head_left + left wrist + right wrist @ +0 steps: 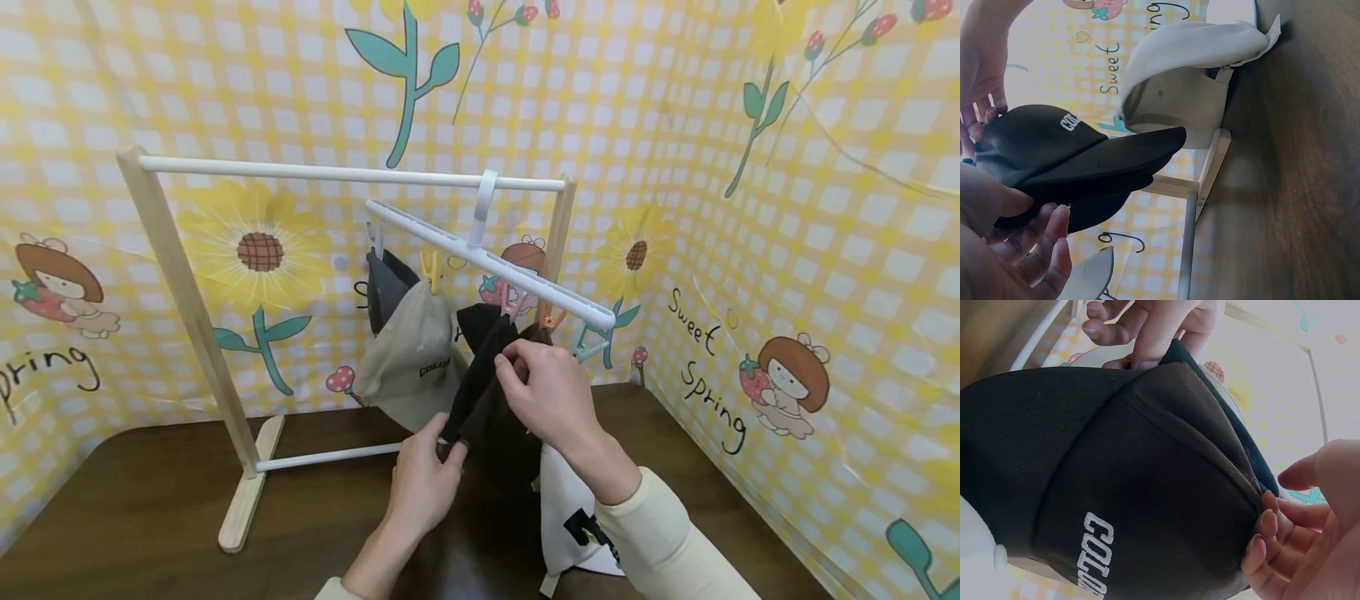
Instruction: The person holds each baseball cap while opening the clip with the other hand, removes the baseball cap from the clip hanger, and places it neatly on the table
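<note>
Two dark baseball caps hang close together: a black cap (480, 358) under a pink clip (512, 302) and a lettered brownish-black cap (504, 425) under an orange clip (550, 317). My left hand (426, 475) pinches the black cap's lower edge between thumb and fingers. Higher up, my right hand (547, 390) has its fingertips at the lettered cap's crown edge, with the thumb against the other side. White letters show on the lettered cap (1147, 487) in the right wrist view. Both dark brims overlap in the left wrist view.
A white hanger (487, 265) hooks over the rod (337, 172) of a wooden rack. From it also hang a beige cap (412, 354) under a yellow clip and a grey cap (386, 287). A teal clip (592, 343) hangs at the near end. White cloth (562, 508) lies on the brown table.
</note>
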A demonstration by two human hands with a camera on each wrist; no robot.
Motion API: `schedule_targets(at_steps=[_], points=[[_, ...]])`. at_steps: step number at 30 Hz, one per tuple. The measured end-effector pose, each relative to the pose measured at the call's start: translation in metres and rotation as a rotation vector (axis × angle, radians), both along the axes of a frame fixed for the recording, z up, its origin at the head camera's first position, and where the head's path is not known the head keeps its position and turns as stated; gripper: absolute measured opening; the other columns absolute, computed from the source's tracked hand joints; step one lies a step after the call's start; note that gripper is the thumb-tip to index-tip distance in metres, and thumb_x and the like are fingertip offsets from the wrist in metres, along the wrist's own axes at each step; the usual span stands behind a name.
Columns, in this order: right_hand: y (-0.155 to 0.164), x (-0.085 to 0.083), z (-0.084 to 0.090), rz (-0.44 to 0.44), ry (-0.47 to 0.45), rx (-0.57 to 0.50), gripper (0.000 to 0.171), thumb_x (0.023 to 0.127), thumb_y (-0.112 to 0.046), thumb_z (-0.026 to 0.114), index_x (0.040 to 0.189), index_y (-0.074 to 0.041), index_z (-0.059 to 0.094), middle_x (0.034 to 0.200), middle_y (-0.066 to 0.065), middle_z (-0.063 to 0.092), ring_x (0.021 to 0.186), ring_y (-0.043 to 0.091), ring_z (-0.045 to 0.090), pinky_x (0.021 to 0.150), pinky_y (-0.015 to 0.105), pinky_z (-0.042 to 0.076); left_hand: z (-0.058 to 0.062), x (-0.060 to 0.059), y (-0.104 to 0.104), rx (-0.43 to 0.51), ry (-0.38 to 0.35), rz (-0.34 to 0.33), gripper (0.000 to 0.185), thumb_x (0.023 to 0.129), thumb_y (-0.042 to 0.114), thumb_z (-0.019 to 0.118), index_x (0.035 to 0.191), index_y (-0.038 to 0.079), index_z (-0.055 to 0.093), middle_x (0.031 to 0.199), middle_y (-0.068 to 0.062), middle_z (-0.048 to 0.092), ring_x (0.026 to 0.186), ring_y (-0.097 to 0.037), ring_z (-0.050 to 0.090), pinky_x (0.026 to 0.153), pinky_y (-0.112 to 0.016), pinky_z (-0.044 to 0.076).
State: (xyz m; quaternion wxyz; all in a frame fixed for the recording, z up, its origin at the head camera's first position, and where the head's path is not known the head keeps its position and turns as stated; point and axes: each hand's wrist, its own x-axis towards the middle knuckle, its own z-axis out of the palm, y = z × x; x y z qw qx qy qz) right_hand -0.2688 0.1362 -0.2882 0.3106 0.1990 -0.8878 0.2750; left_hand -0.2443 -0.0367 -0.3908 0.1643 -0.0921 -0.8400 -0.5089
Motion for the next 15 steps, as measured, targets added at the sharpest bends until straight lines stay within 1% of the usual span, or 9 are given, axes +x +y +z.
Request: schedule_targets(at_steps=[5, 10, 15], points=[[-0.0022, 0.0026, 0.0008, -0.008, -0.018, 0.006, 0.019, 0.100, -0.024, 0.063, 0.094, -0.014, 0.077, 0.058, -0.010, 0.055, 0.050, 0.008, 0.050, 0.046, 0.030, 0.041, 0.0013, 0.0025, 0.0000, -0.005, -0.009, -0.003, 0.013, 0.098, 0.012, 0.066, 0.107, 0.021, 0.067, 0.064, 0.005, 0.062, 0.055, -0.010, 0.056, 0.055, -0.034, 0.043], [-0.0050, 0.0035, 0.0010, -0.041, -0.004, 0.017, 0.018, 0.100, -0.026, 0.064, 0.094, -0.015, 0.077, 0.058, -0.011, 0.055, 0.052, 0.007, 0.050, 0.047, 0.030, 0.041, 0.0029, 0.0044, -0.0007, -0.005, -0.013, -0.009, 0.014, 0.098, 0.011, 0.066, 0.108, 0.020, 0.067, 0.064, 0.004, 0.062, 0.054, -0.011, 0.056, 0.055, -0.034, 0.042], [-0.0075, 0.0029, 0.0022, -0.062, -0.018, 0.005, 0.021, 0.100, -0.029, 0.063, 0.098, -0.013, 0.077, 0.059, -0.010, 0.057, 0.052, 0.007, 0.051, 0.046, 0.031, 0.042, 0.0047, 0.0052, -0.0010, -0.009, -0.025, -0.012, 0.013, 0.098, 0.012, 0.066, 0.108, 0.020, 0.067, 0.065, 0.002, 0.064, 0.054, -0.012, 0.056, 0.055, -0.035, 0.042]])
